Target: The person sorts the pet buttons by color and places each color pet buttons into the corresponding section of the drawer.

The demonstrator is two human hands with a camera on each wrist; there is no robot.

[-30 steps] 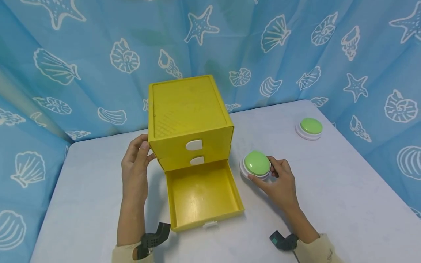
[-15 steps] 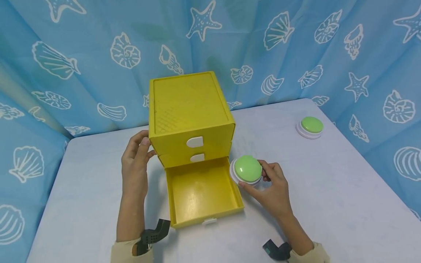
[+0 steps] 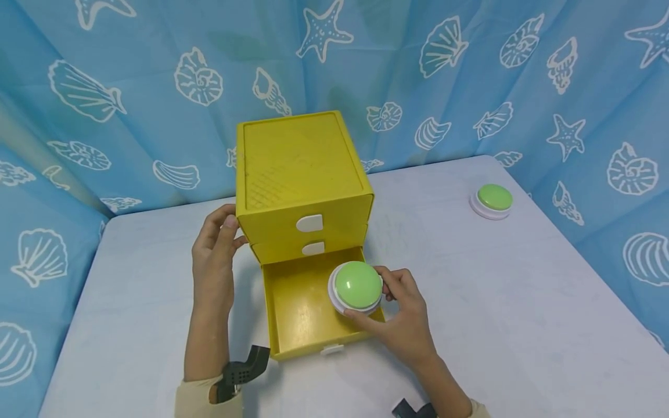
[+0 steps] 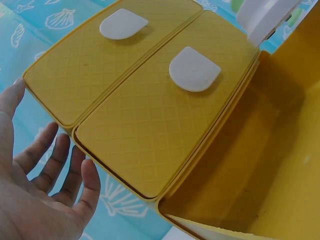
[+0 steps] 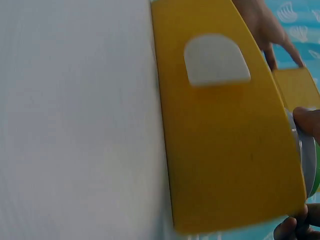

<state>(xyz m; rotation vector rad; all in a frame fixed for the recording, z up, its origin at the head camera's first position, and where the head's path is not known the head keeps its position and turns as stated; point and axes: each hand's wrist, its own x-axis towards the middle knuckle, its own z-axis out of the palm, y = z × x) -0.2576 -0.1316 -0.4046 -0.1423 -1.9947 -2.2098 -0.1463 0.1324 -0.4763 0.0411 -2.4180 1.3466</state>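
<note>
A yellow drawer cabinet [image 3: 303, 165] stands on the table with its bottom drawer [image 3: 292, 316] pulled out. My left hand [image 3: 214, 261] rests against the cabinet's left side, thumb near its front edge; the left wrist view has those fingers [image 4: 60, 170] spread and lightly bent. Between thumb and fingers, my right hand [image 3: 402, 319] pinches a round white push button [image 3: 358, 284] with a green dome. The button is over the right part of the open drawer, dome up. In the right wrist view the button [image 5: 306, 160] shows edge-on beside the drawer front [image 5: 225, 140].
Another green-domed button [image 3: 492, 200] sits at the back right of the white table [image 3: 496, 302]. Two upper drawers with white handles [image 3: 309, 223] are closed. A blue shell-patterned curtain [image 3: 334, 69] hangs behind the table and along its sides.
My right hand has carried the button leftward from beside the cabinet to over the open drawer. My left hand has stayed against the cabinet's side.
</note>
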